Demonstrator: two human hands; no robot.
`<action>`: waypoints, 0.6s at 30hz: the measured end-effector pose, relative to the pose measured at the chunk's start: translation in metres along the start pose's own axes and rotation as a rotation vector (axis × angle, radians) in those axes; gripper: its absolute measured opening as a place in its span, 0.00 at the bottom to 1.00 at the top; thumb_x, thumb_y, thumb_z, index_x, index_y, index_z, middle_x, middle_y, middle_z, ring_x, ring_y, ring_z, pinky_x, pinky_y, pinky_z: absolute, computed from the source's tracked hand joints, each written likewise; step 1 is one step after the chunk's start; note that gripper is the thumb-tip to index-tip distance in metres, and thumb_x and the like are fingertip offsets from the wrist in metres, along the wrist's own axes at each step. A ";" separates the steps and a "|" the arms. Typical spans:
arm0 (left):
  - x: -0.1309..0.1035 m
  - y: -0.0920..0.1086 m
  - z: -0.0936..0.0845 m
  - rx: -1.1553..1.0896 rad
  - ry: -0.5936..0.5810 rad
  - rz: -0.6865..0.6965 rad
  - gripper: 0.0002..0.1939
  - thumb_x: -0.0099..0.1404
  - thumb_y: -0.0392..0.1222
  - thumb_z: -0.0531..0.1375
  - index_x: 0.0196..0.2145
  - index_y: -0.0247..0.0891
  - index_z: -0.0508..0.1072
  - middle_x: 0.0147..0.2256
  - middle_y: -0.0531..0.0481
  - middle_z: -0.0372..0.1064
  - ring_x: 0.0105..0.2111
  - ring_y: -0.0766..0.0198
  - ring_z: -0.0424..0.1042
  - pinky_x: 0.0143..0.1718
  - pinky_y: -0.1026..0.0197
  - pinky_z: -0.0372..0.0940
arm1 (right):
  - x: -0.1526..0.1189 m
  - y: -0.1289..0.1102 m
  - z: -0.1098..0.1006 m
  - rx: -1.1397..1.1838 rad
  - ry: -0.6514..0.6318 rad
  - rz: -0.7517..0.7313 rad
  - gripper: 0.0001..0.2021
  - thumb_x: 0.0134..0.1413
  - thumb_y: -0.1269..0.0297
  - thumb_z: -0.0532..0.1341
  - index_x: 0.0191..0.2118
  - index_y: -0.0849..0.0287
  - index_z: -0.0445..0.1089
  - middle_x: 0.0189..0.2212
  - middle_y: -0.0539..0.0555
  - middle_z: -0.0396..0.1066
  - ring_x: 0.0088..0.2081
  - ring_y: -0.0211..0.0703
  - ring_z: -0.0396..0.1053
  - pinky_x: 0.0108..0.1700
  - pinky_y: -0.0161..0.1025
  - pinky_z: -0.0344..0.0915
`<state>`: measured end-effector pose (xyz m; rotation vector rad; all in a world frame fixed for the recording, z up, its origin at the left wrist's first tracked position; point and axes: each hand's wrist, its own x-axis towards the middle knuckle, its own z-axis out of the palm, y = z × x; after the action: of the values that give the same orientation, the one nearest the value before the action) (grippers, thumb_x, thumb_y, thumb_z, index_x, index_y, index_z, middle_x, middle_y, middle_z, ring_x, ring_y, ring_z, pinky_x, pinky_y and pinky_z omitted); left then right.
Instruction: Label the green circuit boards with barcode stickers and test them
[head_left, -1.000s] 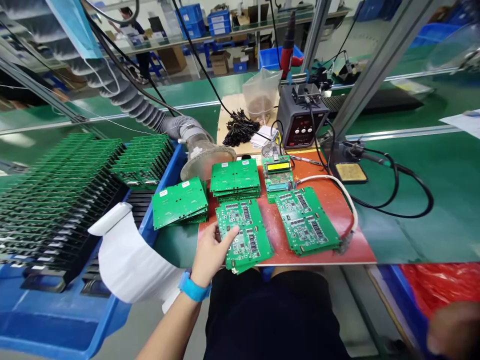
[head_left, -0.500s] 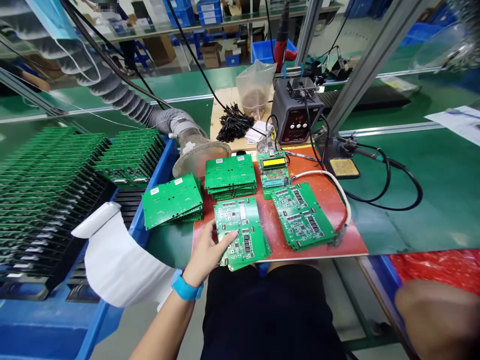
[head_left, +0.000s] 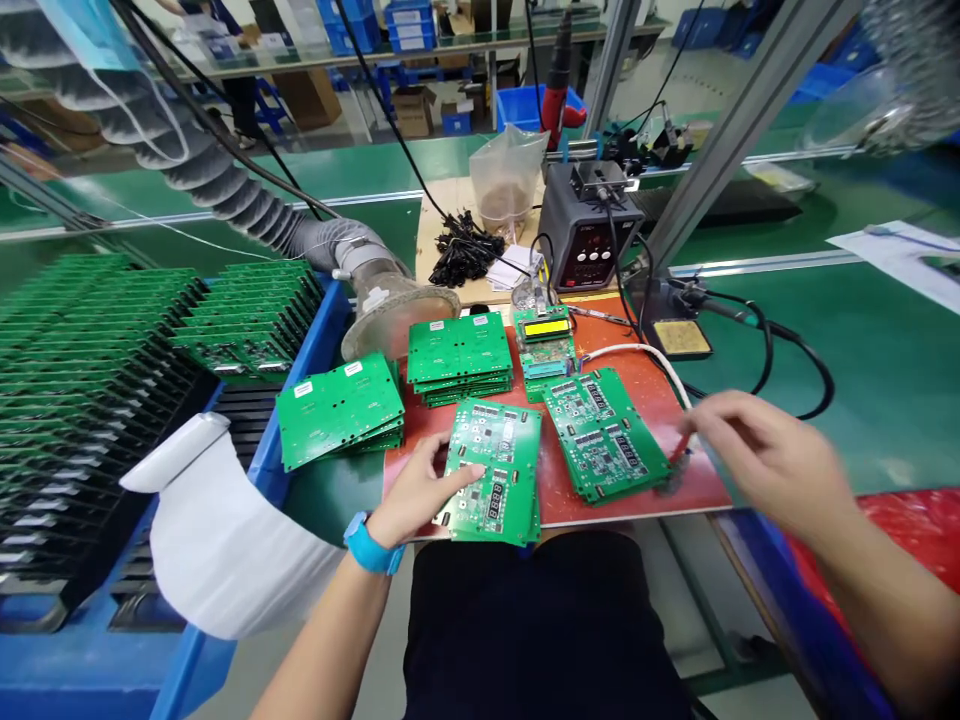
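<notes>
My left hand (head_left: 417, 490) rests on the left edge of a small stack of green circuit boards (head_left: 496, 470), thumb on top, at the front edge of the red mat (head_left: 675, 395). My right hand (head_left: 765, 455) hovers over the mat's right edge, fingers curled and blurred, close to the red end of a white cable (head_left: 651, 357). Whether it grips the cable I cannot tell. A second board stack (head_left: 604, 432) lies between the two hands.
Two more board stacks (head_left: 340, 408) (head_left: 459, 356) lie left and behind. A blue bin (head_left: 304, 350) of racked boards stands at left, with a fume duct (head_left: 390, 310) beside it. A soldering station (head_left: 585, 235), a yellow-display tester (head_left: 547, 340) and an iron stand (head_left: 686, 335) sit behind.
My right hand came up from the lower right to the mat's right edge. Under my left hand the board stack has turned, and sits a little to the right of before.
</notes>
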<state>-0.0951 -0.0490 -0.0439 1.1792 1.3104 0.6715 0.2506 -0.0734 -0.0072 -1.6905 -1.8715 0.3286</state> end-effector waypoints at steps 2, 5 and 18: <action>-0.007 -0.003 0.005 -0.059 0.062 -0.038 0.28 0.52 0.51 0.66 0.47 0.34 0.67 0.48 0.40 0.70 0.48 0.50 0.70 0.48 0.51 0.65 | 0.007 0.026 0.006 -0.105 -0.140 -0.042 0.14 0.61 0.60 0.47 0.41 0.56 0.68 0.37 0.57 0.76 0.38 0.46 0.74 0.40 0.42 0.69; -0.017 -0.007 0.007 -0.135 0.156 -0.116 0.29 0.50 0.50 0.68 0.47 0.34 0.67 0.48 0.39 0.71 0.47 0.50 0.71 0.45 0.52 0.67 | 0.005 0.060 0.011 -0.189 -0.365 -0.146 0.13 0.58 0.64 0.49 0.41 0.57 0.70 0.38 0.57 0.76 0.39 0.47 0.73 0.43 0.44 0.67; -0.018 -0.005 -0.002 -0.105 0.130 -0.165 0.35 0.50 0.53 0.67 0.52 0.36 0.65 0.50 0.39 0.69 0.48 0.47 0.71 0.46 0.48 0.67 | 0.011 0.074 0.005 -0.141 -0.378 0.106 0.12 0.56 0.61 0.52 0.36 0.60 0.70 0.35 0.63 0.74 0.40 0.56 0.71 0.52 0.58 0.59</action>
<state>-0.1022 -0.0659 -0.0415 0.9442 1.4463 0.6970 0.3081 -0.0501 -0.0494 -1.9325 -2.1172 0.6078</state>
